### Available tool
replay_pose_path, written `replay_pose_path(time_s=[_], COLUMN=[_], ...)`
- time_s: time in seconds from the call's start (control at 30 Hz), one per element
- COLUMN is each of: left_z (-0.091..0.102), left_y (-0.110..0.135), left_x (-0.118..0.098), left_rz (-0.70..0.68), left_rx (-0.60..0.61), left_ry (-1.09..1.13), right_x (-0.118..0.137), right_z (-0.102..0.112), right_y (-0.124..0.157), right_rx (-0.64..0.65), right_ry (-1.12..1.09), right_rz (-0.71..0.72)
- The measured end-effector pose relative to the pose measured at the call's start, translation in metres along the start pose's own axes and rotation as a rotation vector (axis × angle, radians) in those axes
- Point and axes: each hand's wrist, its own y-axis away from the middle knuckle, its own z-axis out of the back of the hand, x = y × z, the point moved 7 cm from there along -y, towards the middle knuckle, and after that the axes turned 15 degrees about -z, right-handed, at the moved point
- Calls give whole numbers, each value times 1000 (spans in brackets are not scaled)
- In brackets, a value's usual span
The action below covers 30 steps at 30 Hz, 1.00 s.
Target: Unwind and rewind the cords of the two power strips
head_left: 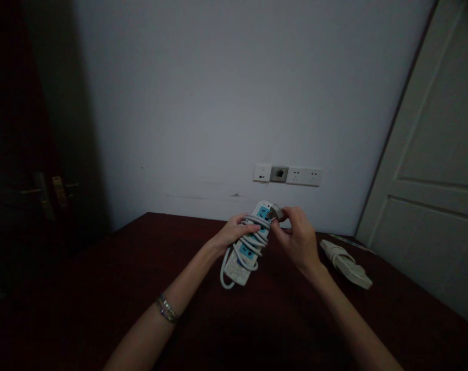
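Note:
A white power strip (pixel 238 273) with blue socket faces is tilted in front of me, its grey-white cord (pixel 253 241) wound around it several times. My left hand (pixel 236 230) grips the strip from the left, thumb lying across the wound cord. Between the fingers of my right hand (pixel 297 234) is the cord's plug (pixel 276 212), its metal prongs pointing left over the strip's upper end. A loop of cord hangs past the strip's lower end. Parts of the sockets are hidden under the cord.
On the dark red table (pixel 160 257), to the right, lies a second white strip-like object (pixel 345 264) with cord wrapped around it. Wall sockets (pixel 304 176) are set in the wall behind. A pale door (pixel 430 180) stands at the right, a dark door with a handle (pixel 59 190) at the left.

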Motion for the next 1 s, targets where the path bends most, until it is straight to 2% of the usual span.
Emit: replay_pose_path(time_s=[0.33, 0.47, 0.67, 0.8, 1.0], left_z=[1, 2, 6, 7, 14], left_y=[-1, -1, -2, -1, -1], left_x=[-14, -16, -15, -12, -8], left_rz=[-98, -111, -121, -97, -96], left_rx=[-43, -55, -62, -63, -97], left_ry=[-121, -174, -210, -188, -99], right_x=[15, 20, 25, 23, 23], right_z=[4, 2, -2, -2, -10], right_y=[1, 3, 5, 5, 11], right_rx=[66, 81, 144, 191, 270], right_ry=[228, 330, 408, 409, 237], right_rz=[85, 112, 226, 240, 252])
